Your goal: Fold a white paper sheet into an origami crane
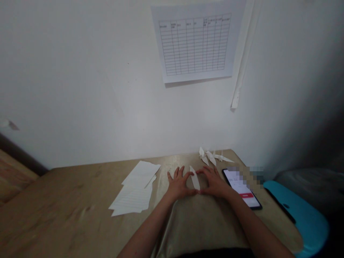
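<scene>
A narrow piece of folded white paper [195,180], pointed at its far end, stands between my two hands on the brown tabletop. My left hand [178,184] has its thumb at the paper's near tip and its index finger at the left edge; the other fingers are spread. From the other side, my right hand [213,182] grips it likewise, thumb at the near tip and index finger by the right edge. Several small folded paper figures [211,157], which look like cranes, lie beyond my right hand.
Loose white paper sheets [134,193], some lined, overlap left of my hands. A phone [242,190] with a lit screen lies to the right. Past the table's right edge is a blue rounded object [298,215]. A printed table sheet [197,46] hangs on the white wall behind.
</scene>
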A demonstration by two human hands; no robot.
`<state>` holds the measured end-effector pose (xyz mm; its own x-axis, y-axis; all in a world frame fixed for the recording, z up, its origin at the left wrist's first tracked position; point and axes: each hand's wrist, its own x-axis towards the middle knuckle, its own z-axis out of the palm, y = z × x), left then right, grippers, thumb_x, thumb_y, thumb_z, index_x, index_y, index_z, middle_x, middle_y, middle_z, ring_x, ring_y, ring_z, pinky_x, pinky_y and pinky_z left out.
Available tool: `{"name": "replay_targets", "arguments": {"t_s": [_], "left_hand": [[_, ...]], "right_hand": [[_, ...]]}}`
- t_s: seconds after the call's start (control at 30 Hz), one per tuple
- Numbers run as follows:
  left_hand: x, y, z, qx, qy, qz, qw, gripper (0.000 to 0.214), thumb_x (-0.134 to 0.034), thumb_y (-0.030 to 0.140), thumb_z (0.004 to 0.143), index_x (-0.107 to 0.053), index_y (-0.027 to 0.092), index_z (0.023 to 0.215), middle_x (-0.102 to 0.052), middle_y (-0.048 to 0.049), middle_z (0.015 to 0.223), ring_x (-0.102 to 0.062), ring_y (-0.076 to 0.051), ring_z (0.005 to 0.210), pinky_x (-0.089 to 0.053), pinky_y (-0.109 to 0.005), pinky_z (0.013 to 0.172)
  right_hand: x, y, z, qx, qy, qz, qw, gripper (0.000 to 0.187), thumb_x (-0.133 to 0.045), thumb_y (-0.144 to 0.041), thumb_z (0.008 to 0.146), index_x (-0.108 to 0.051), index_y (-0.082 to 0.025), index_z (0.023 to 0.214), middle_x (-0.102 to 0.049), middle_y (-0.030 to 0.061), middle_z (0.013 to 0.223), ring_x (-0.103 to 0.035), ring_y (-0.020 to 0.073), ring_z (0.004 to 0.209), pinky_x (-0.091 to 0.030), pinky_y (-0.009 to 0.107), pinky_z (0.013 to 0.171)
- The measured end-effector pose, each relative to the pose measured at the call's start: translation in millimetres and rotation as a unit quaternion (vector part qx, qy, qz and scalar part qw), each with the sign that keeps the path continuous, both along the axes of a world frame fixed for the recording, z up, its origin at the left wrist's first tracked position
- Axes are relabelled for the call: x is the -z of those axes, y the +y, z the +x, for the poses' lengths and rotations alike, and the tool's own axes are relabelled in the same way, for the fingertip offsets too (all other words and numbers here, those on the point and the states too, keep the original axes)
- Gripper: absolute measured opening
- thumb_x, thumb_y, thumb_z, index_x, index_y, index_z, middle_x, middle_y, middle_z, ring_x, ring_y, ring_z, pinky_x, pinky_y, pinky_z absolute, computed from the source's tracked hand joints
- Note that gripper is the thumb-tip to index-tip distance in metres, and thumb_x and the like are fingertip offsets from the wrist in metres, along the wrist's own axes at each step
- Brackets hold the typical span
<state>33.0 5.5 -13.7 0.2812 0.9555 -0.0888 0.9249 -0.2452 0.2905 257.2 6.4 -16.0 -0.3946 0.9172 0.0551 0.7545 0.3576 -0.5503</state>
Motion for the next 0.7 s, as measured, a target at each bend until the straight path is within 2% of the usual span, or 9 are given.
{"name": "replay_targets", "arguments": {"t_s": [0.1,0.23,0.33,0.5,0.6,0.7], "left_hand": [[0.4,-0.6,-0.7,0.008,-0.001,0.015,1.000,0.080,-0.071,0.077,0.069,-0.053,0.045,0.141,-0.024,-0.0074,0.170,-0.011,-0.040,0.157,0.002,-0.079,0.116],[0.6,2.3,-0.6,-0.002,-0.015,0.039,0.999,0.053,-0.063,0.069,0.083,-0.063,0.046,0.131,-0.032,-0.0025,0.166,-0.018,-0.039,0.156,-0.003,-0.079,0.116],[0.8,4.5,0.7,-0.002,-0.019,0.054,0.998,0.048,-0.069,0.064,0.083,-0.066,0.048,0.127,-0.033,-0.0001,0.166,-0.020,-0.039,0.154,-0.005,-0.079,0.117],[-1.2,4.4,2.3,0.019,-0.017,0.067,0.997,0.043,-0.073,0.059,0.082,-0.065,0.056,0.125,-0.031,0.0038,0.166,-0.021,-0.038,0.155,-0.005,-0.079,0.116],[-4.1,5.4,1.8,0.018,-0.007,0.054,0.998,0.044,-0.072,0.062,0.081,-0.064,0.059,0.124,-0.030,0.0058,0.167,-0.020,-0.039,0.155,-0.004,-0.079,0.116],[-7.5,7.9,0.9,0.001,0.002,0.042,0.999,0.053,-0.073,0.068,0.076,-0.061,0.061,0.127,-0.025,0.0068,0.169,-0.017,-0.043,0.155,-0.002,-0.081,0.114]], "right_hand": [[1.2,0.3,-0.2,-0.001,0.014,0.003,1.000,0.079,-0.085,-0.043,0.065,-0.055,-0.030,0.137,-0.047,0.0128,0.152,-0.026,0.0356,0.152,-0.009,0.061,0.124],[3.7,4.5,0.3,-0.034,0.024,0.006,0.999,0.045,-0.078,-0.037,0.074,-0.069,-0.031,0.118,-0.059,0.0048,0.144,-0.030,0.0335,0.150,-0.009,0.064,0.122],[4.7,7.0,-0.2,-0.024,0.028,0.022,0.999,0.027,-0.073,-0.034,0.080,-0.074,-0.032,0.107,-0.064,0.0009,0.138,-0.035,0.0315,0.147,-0.007,0.066,0.121],[4.6,7.3,-1.8,-0.009,0.035,0.031,0.999,0.022,-0.072,-0.034,0.080,-0.076,-0.033,0.102,-0.065,-0.0004,0.136,-0.038,0.0298,0.144,-0.012,0.062,0.121],[5.7,7.5,-1.6,-0.007,0.036,0.030,0.999,0.022,-0.073,-0.035,0.079,-0.076,-0.032,0.101,-0.065,0.0004,0.134,-0.039,0.0302,0.142,-0.014,0.061,0.120],[7.9,8.0,-1.5,-0.002,0.041,0.030,0.999,0.019,-0.073,-0.036,0.080,-0.076,-0.032,0.099,-0.065,0.0001,0.134,-0.039,0.0300,0.142,-0.012,0.062,0.120]]}}
